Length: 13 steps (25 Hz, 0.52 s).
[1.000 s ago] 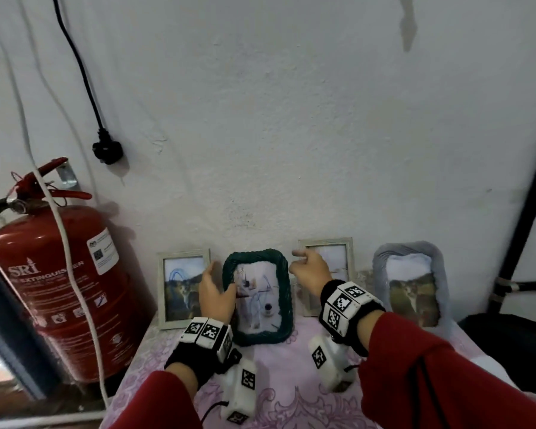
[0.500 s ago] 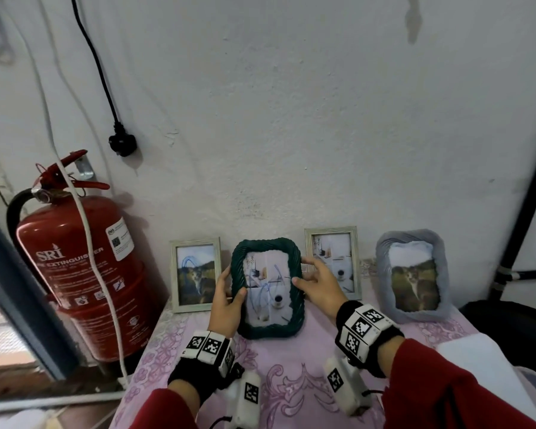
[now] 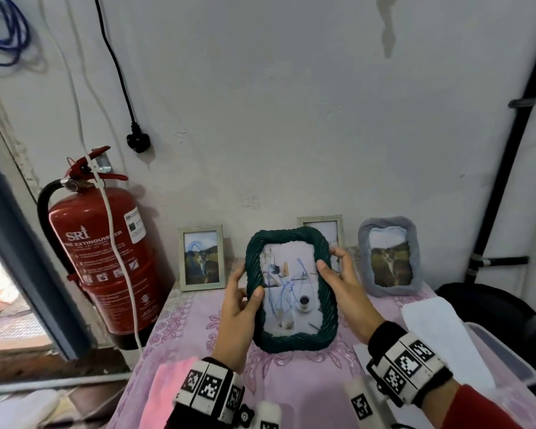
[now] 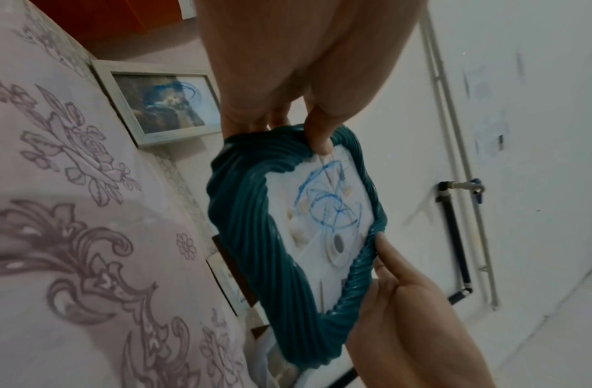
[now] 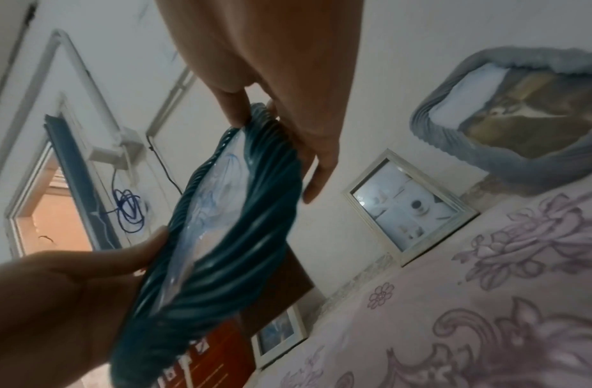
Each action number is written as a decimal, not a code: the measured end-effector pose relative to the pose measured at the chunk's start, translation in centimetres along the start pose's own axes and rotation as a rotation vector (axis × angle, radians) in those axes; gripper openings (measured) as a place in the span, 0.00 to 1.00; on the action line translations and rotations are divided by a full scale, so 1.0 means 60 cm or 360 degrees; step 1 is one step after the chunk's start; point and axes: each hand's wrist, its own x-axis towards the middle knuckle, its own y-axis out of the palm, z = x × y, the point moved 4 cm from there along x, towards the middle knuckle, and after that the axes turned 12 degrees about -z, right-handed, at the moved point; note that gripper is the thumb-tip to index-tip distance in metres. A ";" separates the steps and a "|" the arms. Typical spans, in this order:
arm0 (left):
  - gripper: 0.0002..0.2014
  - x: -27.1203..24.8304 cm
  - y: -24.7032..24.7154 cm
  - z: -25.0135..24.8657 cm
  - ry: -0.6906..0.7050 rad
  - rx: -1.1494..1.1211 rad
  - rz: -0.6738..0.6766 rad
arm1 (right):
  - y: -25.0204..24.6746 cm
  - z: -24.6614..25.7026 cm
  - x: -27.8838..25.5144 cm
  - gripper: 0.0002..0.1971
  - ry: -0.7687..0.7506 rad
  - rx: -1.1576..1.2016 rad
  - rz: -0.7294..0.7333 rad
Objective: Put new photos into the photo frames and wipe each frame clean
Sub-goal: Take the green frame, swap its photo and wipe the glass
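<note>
A dark green rope-patterned photo frame [image 3: 325,314] is lifted off the table between both hands; its glass shows blue scribbles over a pale photo [image 4: 324,210]. My left hand [image 3: 240,300] grips its left edge, thumb on the front rim. My right hand [image 3: 341,280] grips the right edge, thumb on the front and fingers behind. The same frame [image 5: 221,236] appears edge-on in the right wrist view. Against the wall stand a pale wooden frame with a cat photo [image 3: 201,257], another pale wooden frame [image 3: 325,230] partly hidden behind the green one, and a grey ruffled frame [image 3: 389,257].
A pink floral cloth covers the table [image 3: 180,314]. A red fire extinguisher [image 3: 106,261] stands left of it. A pink cloth [image 3: 167,388] lies at the near left edge, white paper [image 3: 440,332] on a clear bin lid [image 3: 505,354] at the right. Cables hang on the wall.
The green frame has come away from the wall row and up toward me, now held in both hands. My right hand moved from the frame behind onto its right edge.
</note>
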 end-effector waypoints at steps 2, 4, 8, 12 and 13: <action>0.23 -0.030 0.000 -0.008 0.0035 0.0007 0.0015 | -0.012 0.006 -0.031 0.11 0.0008 0.0024 -0.0005; 0.23 -0.052 -0.001 -0.009 0.0078 0.0051 0.0011 | -0.021 0.009 -0.055 0.13 0.0032 0.0044 -0.0010; 0.22 -0.077 -0.002 -0.007 0.0085 0.0137 -0.0047 | -0.036 0.010 -0.086 0.14 0.0054 0.0066 -0.0041; 0.24 -0.098 -0.002 -0.018 0.0408 0.0627 -0.0239 | -0.047 0.001 -0.094 0.15 0.0059 0.0004 -0.0212; 0.24 -0.106 0.002 -0.029 0.0575 0.0755 -0.0284 | -0.047 0.000 -0.095 0.14 0.0070 0.0024 -0.0229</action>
